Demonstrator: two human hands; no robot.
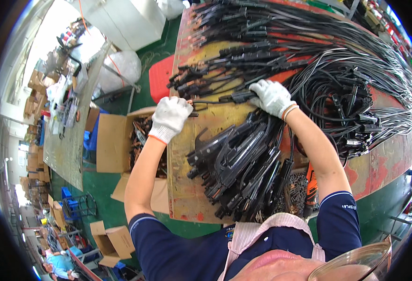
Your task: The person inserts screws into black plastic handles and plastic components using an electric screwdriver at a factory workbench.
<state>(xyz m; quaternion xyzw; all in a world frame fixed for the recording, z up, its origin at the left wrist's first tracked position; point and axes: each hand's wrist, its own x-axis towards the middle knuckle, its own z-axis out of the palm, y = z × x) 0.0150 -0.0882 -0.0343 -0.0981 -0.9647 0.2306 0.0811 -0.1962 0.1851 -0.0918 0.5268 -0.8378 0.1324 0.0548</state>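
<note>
My left hand (172,114), in a white knit glove, is closed at the table's left edge around the coppery end of a short black cable (207,102). A small dark piece (194,114) sticks out below its fingers. On the same cable, farther right, is a black sleeve-like handle (238,97). The fingers of my gloved right hand (272,97) are closed on the handle's right end. Below lies a heap of black clamp-like holders (229,161). Another row of cables with black handles and copper tips (201,77) lies just beyond my hands.
Grey and black cables (355,42) spread over the far and right table. A screw tray (297,189) and an orange-black power tool (311,187) are by my right arm. At the table's left stand a carton of copper-coloured parts (112,143) and a red stool-like object (160,79).
</note>
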